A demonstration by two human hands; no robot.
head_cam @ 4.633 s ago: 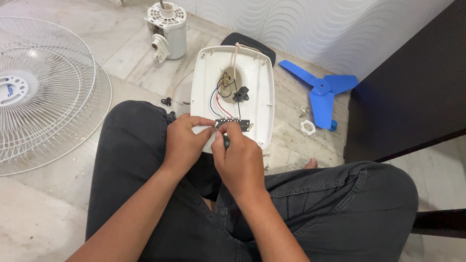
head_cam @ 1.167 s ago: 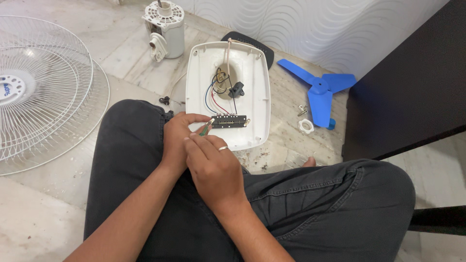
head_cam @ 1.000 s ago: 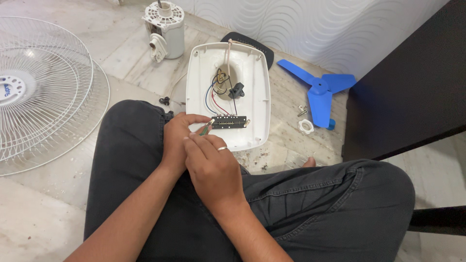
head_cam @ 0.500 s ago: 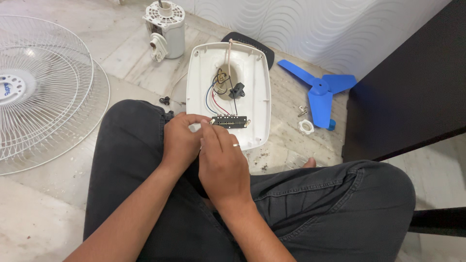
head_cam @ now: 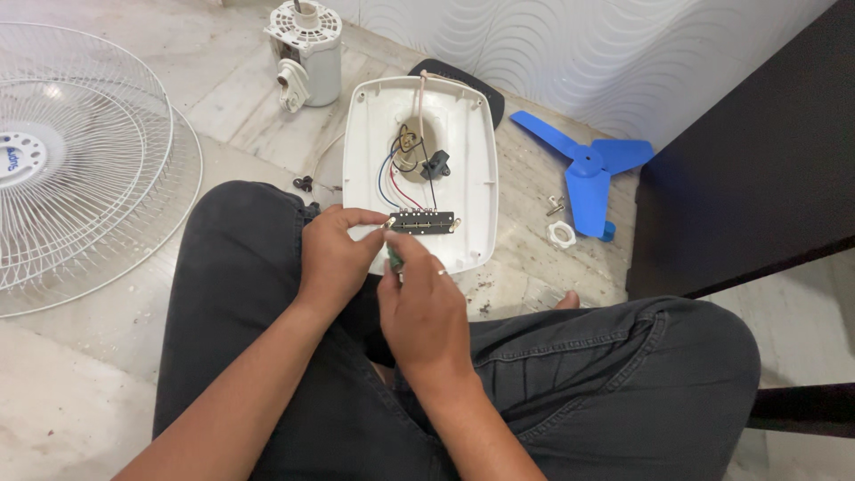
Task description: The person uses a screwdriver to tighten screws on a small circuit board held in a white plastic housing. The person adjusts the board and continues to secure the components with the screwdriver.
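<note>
Bare forearms, no sleeves in view. The right hand (head_cam: 426,312) wears a thin ring on one finger. Dark grey jeans (head_cam: 570,383) with stitched seams cover both legs.

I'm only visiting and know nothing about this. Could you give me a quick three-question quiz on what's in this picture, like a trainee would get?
1. True or false: the blue three-bladed plastic fan blade lies inside the white plastic base shell.
2. Which hand grips the green-handled tool? A left hand B right hand
3. What lies on the floor at far left?

Key: 1. False, it lies on the floor beside the shell. 2. B. 3. The white wire fan guard.
</note>
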